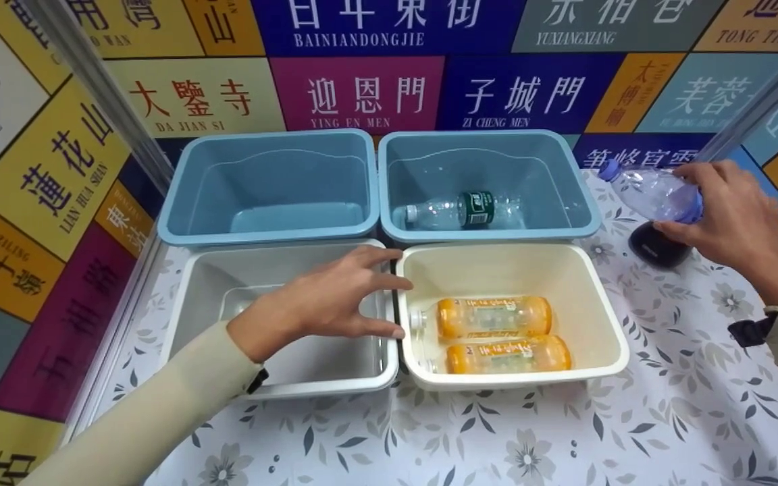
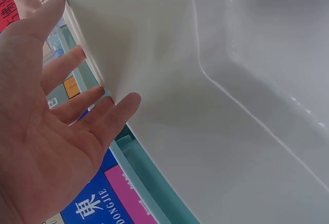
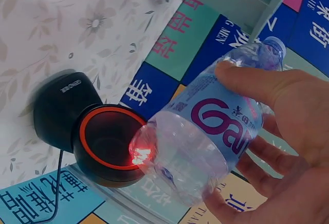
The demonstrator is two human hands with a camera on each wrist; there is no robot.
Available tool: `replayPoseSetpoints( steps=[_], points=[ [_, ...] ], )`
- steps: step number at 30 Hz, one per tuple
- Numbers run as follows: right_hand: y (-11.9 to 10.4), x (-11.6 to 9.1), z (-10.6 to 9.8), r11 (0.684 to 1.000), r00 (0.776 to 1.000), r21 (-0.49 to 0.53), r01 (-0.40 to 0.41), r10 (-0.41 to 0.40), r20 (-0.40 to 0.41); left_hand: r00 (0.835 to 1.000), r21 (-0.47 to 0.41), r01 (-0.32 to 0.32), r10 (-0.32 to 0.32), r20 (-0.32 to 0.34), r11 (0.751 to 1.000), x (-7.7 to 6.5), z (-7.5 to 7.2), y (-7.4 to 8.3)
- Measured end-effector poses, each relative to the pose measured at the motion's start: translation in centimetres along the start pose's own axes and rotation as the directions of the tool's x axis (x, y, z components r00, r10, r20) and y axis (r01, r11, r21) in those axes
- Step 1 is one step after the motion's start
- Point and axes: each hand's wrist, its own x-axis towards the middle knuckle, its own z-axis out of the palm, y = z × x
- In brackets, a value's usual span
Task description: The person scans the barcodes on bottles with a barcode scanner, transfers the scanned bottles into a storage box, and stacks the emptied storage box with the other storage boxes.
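Note:
My right hand (image 1: 740, 209) grips a clear plastic bottle (image 3: 198, 126) with a purple cap and a blue-purple label. The bottle lies tilted beside a black scanner (image 3: 108, 142) with an orange ring, and red light falls on its base. Over the grey bin (image 1: 179, 317), my left hand (image 1: 328, 297) spreads its fingers (image 2: 67, 70) at the shared edge with the cream bin (image 1: 585, 304); it holds nothing. Two orange-labelled bottles (image 1: 494, 317) lie in the cream bin. A green-labelled clear bottle (image 1: 477, 208) lies in the right blue bin (image 1: 544, 175).
Another blue bin (image 1: 274, 182) stands at the back left, against its blue neighbour. All the bins form a two-by-two block on a flower-patterned tablecloth (image 1: 470, 432). Printed sign panels (image 1: 355, 88) enclose the back and sides. A cable (image 3: 57, 183) runs from the scanner.

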Motion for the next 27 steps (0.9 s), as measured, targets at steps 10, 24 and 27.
replayPoseSetpoints(
  steps=[10, 24, 27],
  points=[
    [0.7, 0.1, 1.4, 0.998, 1.000, -0.060, -0.016, 0.015, -0.021, 1.000, 0.013, -0.022, 0.023, -0.005, 1.000, 0.0, 0.1, -0.2],
    [1.1, 0.1, 2.5, 0.996, 0.998, -0.088, -0.015, 0.009, -0.066, 0.999, 0.006, -0.032, 0.032, -0.012, 0.999, 0.0, 0.1, -0.2],
    [0.8, 0.1, 2.5, 0.995, 0.998, -0.101, -0.017, 0.010, -0.064, 0.999, 0.005, -0.033, 0.033, -0.012, 0.999, 0.0, 0.1, -0.3]
  ],
)
